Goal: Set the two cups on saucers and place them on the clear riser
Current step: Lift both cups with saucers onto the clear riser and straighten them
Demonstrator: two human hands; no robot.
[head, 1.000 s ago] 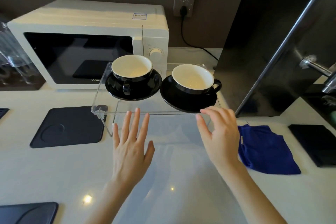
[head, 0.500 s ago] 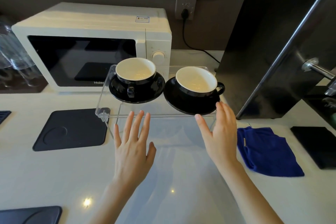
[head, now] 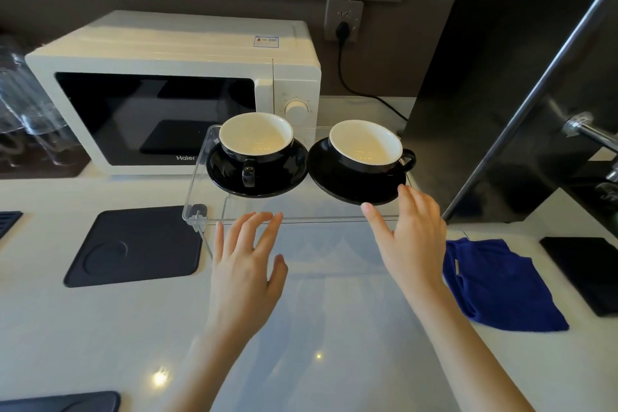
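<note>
Resting beyond each spread hand [head: 245, 264], two cups [head: 256, 134] (riser [head: 200, 184] underneath)

- Two cups, the left cup [head: 256, 134] and the right cup [head: 366, 145], sit on a left saucer [head: 227, 174] and a right saucer [head: 337, 187], side by side on the riser [head: 200, 184].
- The riser stands on the counter [head: 100, 328], before the microwave [head: 167, 84].
- A mat [head: 133, 246] lies left of it, a cloth [head: 501, 288] right.

Both forearms are bare to the bottom edge of the view, with no sleeves showing. The left hand [head: 245, 273] and right hand [head: 413, 241] wear no gloves. Each hand's fingers [head: 267, 227] are slender, with short, unpainted nails.
</note>
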